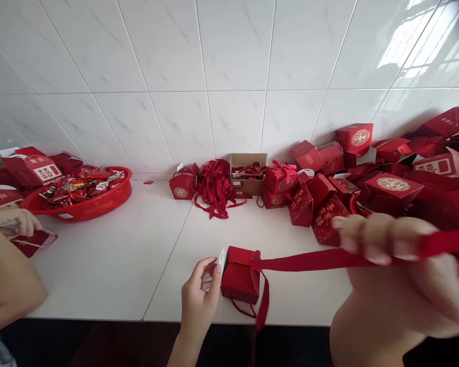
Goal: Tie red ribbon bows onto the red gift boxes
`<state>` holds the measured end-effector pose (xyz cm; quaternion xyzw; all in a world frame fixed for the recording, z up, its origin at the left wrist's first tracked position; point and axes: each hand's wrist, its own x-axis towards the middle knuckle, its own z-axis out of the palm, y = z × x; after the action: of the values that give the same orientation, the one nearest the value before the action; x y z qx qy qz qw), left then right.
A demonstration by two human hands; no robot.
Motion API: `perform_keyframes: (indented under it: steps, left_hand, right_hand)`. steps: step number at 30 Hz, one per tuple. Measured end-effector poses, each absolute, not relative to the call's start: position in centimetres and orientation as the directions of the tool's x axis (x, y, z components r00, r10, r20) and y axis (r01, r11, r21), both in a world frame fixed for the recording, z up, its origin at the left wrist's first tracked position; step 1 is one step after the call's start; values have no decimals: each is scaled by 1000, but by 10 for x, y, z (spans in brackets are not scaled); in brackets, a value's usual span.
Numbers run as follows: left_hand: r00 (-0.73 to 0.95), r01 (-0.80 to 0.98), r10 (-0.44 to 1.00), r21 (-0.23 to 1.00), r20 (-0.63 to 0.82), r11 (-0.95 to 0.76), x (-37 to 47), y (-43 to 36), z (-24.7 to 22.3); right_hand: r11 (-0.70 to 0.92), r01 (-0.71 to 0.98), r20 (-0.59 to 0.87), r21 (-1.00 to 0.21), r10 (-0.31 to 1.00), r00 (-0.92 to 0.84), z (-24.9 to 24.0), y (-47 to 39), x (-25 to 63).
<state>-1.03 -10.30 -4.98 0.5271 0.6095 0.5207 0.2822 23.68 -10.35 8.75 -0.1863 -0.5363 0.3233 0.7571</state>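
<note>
A small red gift box (241, 278) lies near the front edge of the counter, with a thin red cord handle below it. My left hand (202, 291) pinches the white-lined flap at the box's left side. A red ribbon (309, 260) passes through the top of the box at its right. My right hand (390, 255), slightly blurred and close to the camera, is closed around this ribbon and holds it stretched out to the right. The ribbon's other end hangs down over the counter edge.
A red basket (117, 192) of wrapped sweets stands at left, near a co-worker's hand (21, 223) on another red box. Along the tiled wall are loose ribbons (216, 186), a cardboard box (248, 189) and a bow-tied gift box (278, 179). Red boxes (392, 186) pile up at right.
</note>
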Motion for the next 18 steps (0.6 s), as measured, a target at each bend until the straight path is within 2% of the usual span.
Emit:
perform_keyframes:
  steps: [2,4,7,11,14,18]
  left_hand:
    - [-309,286,938,956,158,-67,-9,-102,-49]
    - [-323,252,936,966,137,-55,-8,-102,-48]
    - [-338,241,932,969,133,-51,-7,-102,-48]
    - [-357,260,923,964,141,-47,-7,-103,-50]
    - [-353,246,924,968,144,-56,-5,-105,-49]
    - [-373,129,917,987,142,-100,4,-107,-48]
  right_hand:
    - [652,-196,655,-732,753,60,71,-87,221]
    - [468,21,450,-884,861,-236,50,-68,200]
    - [397,283,237,-873,853,-464,20,-48,171]
    - [420,452,146,-787,839,-525,-4,-40,153]
    - [423,498,119,-757,839,-531,-9,-40,150]
    - [470,509,119,-721,808,-577,-8,-40,146]
